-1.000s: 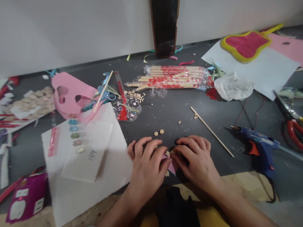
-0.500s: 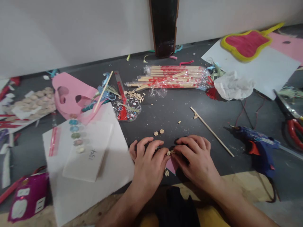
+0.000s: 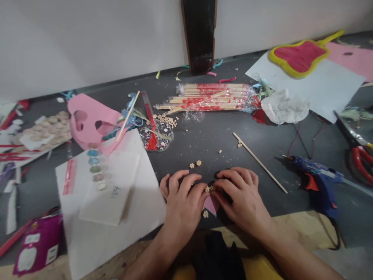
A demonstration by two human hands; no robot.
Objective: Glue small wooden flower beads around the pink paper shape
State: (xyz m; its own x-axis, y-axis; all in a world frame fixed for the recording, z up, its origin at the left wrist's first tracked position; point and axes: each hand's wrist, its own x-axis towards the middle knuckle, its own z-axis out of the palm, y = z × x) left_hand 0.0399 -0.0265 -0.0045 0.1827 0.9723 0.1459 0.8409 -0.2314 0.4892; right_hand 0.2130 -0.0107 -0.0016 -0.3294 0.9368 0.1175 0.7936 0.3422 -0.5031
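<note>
My left hand (image 3: pixel 182 200) and my right hand (image 3: pixel 240 194) meet close to the table's front edge, fingers curled. Between their thumbs and fingertips is a small cluster of pale wooden pieces (image 3: pixel 209 188), pinched from both sides. Under the fingertips a pink paper piece (image 3: pixel 211 205) shows, its upper part hidden by the hands. A small flower-shaped wooden piece (image 3: pixel 205 214) lies beside its lower left edge. Two more wooden flowers (image 3: pixel 195 164) rest just beyond my left fingers.
A thin wooden stick (image 3: pixel 260 163) and a blue glue gun (image 3: pixel 317 177) lie to the right, with red-handled scissors (image 3: pixel 359 155) farther out. Bagged chopsticks (image 3: pixel 210 96) lie at the back. White sheets (image 3: pixel 145 217) and a pink mask-like cutout (image 3: pixel 87 132) are on the left.
The view has shifted very slightly. Both hands keep the same pinch on the wooden cluster, and nothing on the table has visibly moved.
</note>
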